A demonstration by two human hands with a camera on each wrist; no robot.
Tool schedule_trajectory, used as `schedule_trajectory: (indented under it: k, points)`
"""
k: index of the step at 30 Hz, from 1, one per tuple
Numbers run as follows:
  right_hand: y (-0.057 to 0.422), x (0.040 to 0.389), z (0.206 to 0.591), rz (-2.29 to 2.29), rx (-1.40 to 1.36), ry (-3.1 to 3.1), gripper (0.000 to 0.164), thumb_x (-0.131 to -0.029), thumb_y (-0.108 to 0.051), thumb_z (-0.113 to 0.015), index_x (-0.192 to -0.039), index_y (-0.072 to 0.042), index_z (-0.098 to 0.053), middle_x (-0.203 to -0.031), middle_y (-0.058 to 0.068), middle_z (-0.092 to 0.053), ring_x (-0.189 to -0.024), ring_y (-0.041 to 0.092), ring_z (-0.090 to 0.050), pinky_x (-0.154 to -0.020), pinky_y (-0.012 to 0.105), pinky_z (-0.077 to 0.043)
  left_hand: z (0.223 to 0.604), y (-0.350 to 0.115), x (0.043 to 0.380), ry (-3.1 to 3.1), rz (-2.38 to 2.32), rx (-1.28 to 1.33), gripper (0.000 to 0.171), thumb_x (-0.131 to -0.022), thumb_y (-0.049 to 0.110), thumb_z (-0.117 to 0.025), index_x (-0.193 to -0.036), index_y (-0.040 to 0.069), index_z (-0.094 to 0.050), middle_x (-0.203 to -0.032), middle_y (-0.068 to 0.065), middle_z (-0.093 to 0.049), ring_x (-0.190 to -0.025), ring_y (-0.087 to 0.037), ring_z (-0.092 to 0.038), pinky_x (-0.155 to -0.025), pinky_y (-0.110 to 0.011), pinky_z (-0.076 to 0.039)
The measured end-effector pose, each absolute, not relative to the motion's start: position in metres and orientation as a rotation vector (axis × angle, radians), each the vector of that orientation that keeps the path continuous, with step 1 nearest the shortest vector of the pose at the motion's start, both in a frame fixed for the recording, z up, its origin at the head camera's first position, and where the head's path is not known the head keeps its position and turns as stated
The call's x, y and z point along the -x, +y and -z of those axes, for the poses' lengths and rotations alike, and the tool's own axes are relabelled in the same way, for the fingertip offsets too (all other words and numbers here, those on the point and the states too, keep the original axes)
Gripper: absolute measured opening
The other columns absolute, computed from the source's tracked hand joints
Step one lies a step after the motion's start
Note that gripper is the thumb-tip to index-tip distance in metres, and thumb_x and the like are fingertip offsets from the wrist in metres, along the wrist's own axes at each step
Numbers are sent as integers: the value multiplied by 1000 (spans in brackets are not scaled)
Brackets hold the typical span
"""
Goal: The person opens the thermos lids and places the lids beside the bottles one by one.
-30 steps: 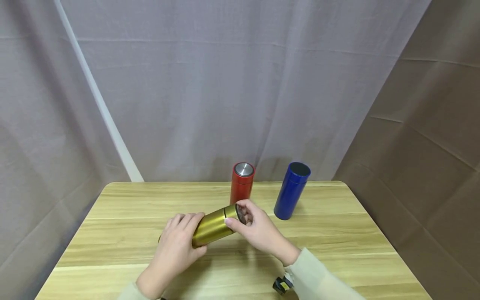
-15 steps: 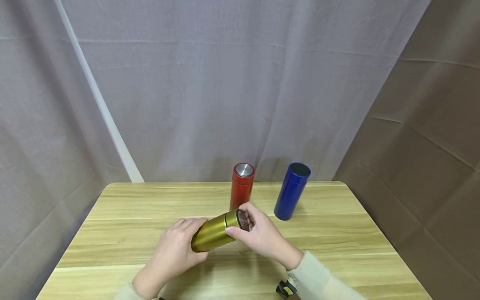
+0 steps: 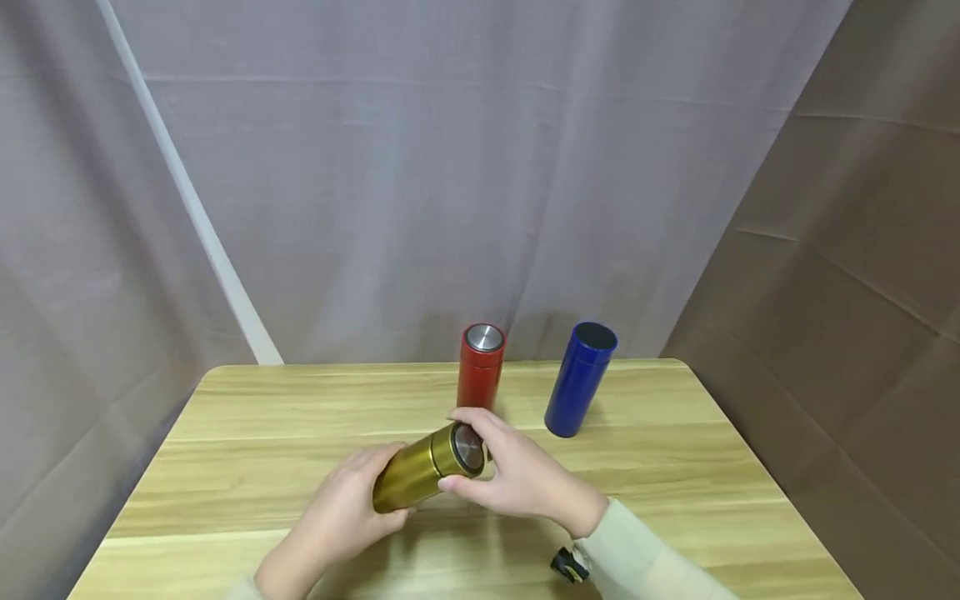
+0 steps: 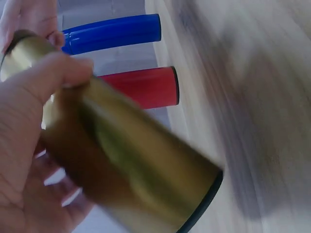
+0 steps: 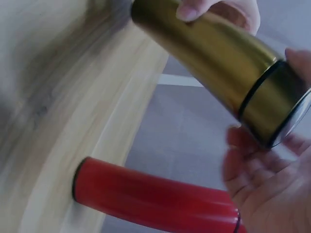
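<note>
A gold thermos bottle (image 3: 408,477) is tilted above the table, its silver-topped lid (image 3: 468,448) towards the right. My left hand (image 3: 337,510) grips its body, thumb on one side and fingers on the other. Around the lid end is my right hand (image 3: 517,477), thumb at the near side and fingers curled round the far side. In the right wrist view the dark seam below the lid (image 5: 279,104) shows, with no visible gap. Behind the right hand a red thermos bottle (image 3: 480,379) stands upright, its lower part hidden in the head view.
A blue thermos bottle (image 3: 577,383) with a dark top stands right of the red one. All are over a light wooden table (image 3: 247,450). Grey curtains (image 3: 375,208) hang behind it, and a brown cloth (image 3: 840,333) on the right.
The gold bottle has come slightly nearer and left, its lid's top turning more into view. My right hand's fingers have spread wider around the lid.
</note>
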State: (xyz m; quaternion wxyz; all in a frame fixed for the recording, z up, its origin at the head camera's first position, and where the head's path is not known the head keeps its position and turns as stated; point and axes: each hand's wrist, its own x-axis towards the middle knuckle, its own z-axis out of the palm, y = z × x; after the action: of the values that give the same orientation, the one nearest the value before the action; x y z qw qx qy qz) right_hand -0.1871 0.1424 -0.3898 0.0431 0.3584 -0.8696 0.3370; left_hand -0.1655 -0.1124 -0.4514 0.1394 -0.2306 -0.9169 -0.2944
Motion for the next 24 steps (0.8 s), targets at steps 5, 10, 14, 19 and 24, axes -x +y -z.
schedule_trajectory:
  k: [5, 10, 14, 19, 24]
  points:
    - [145, 186, 394, -1091, -828, -2813, 82, -82, -64, -63, -145, -20, -35, -120, -9, -52, -97, 10, -55, -74, 29, -50, 448, -111, 166, -2552, 736, 612, 82, -57, 25, -90, -131, 15, -56, -122, -1, -62, -107, -21, -54, -96, -45, -43]
    - [142, 187, 399, -1094, -673, -2833, 60, -85, -66, -58, -127, -24, -47, -90, -9, -58, -78, 11, -58, -67, 27, -48, 445, -111, 166, -2481, 635, 602, 83, -55, 22, -89, -131, 13, -56, -120, -5, -61, -108, -27, -53, -96, -47, -41]
    - [141, 187, 402, -1110, -633, -2815, 48, -85, -66, -57, -112, -28, -51, -79, -8, -57, -69, 8, -55, -62, 26, -47, 446, -111, 167, -2472, 588, 619, 83, -55, 22, -89, -131, 12, -56, -120, -6, -61, -108, -29, -52, -96, -46, -40]
    - [143, 186, 404, -1201, -681, -2789, 51, -83, -65, -61, -119, -30, -50, -87, -10, -60, -73, 7, -58, -63, 27, -49, 446, -112, 167, -2471, 601, 632, 83, -55, 23, -89, -130, 12, -57, -119, -5, -62, -108, -28, -53, -95, -45, -40]
    - [146, 188, 404, -1187, -914, -2709, 59, -84, -54, -68, -133, -30, -44, -109, -12, -56, -90, 7, -58, -76, 31, -53, 446, -116, 168, -2492, 631, 631, 83, -55, 21, -89, -131, 13, -57, -119, -2, -63, -108, -25, -54, -97, -46, -40]
